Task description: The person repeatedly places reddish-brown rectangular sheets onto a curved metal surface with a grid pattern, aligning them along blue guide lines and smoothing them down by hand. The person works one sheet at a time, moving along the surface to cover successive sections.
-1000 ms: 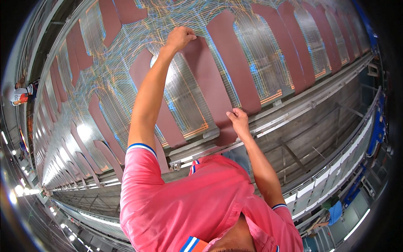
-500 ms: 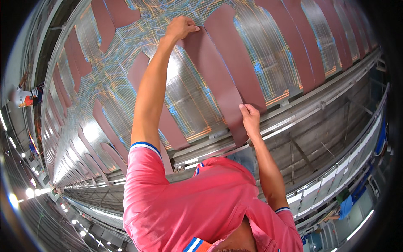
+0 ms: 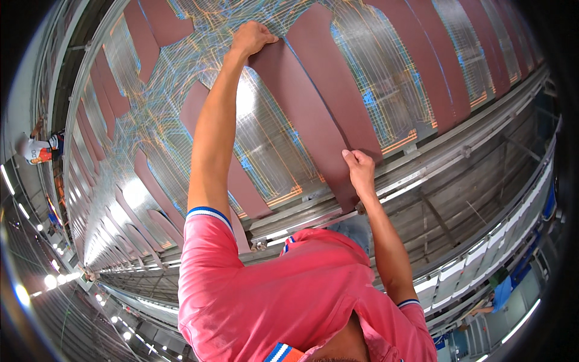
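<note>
A long maroon fabric panel (image 3: 304,114) is stretched between my hands over a metal table (image 3: 268,172) marked with blue and orange lines. At its far end my left hand (image 3: 254,38) is closed, thumb and fingers pinching the edge. My right hand (image 3: 360,170) pinches the panel's right edge nearer to me, and the near end hangs slightly past the table's front edge. Close along its right side lies a second maroon panel (image 3: 338,78), with a narrow dark gap and a blue line between them.
More maroon panels (image 3: 422,60) lie in rows along the table to both sides. A metal rail (image 3: 422,172) runs along the front edge. Another person (image 3: 41,148) is at the far left, beyond the table. At lower right, someone in blue (image 3: 499,295) is partly visible.
My left hand has shifted slightly left with the panel's far end. The dark gap beside the neighbouring panel shows more clearly. My right hand stays nearly in place.
</note>
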Tool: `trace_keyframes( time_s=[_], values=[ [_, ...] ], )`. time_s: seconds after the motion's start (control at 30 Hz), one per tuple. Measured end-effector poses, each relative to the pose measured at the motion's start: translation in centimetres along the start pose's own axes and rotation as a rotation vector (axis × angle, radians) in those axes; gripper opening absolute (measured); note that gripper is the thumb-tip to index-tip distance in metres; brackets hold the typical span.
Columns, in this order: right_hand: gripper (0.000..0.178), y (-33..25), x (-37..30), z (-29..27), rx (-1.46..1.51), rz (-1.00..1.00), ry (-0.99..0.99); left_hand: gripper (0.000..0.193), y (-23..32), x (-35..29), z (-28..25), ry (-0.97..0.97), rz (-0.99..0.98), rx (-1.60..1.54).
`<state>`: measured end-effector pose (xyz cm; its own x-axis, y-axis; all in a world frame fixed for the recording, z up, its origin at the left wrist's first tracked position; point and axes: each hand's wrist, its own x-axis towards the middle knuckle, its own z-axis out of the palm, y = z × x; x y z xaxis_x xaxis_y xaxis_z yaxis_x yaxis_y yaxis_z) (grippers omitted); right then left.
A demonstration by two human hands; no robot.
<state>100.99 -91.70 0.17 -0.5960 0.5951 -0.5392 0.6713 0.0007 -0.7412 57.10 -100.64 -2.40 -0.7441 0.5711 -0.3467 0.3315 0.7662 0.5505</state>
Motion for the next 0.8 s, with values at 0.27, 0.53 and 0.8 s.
trace_keyframes(
  time_s=[0.27,0.53,0.8],
  values=[
    [0.033,0.4,0.5,0.0,-0.051,0.013,-0.054,0.026,-0.2,0.4,0.1,-0.029,-0.015,-0.039],
    [0.039,0.0,0.5,0.2,-0.051,-0.026,-0.020,0.026,-0.4,0.3,0.5,0.042,0.038,-0.047],
    [0.040,-0.4,0.3,0.2,-0.155,-0.036,-0.015,0.027,-0.1,0.5,-0.1,-0.007,0.004,-0.002]
  ],
)
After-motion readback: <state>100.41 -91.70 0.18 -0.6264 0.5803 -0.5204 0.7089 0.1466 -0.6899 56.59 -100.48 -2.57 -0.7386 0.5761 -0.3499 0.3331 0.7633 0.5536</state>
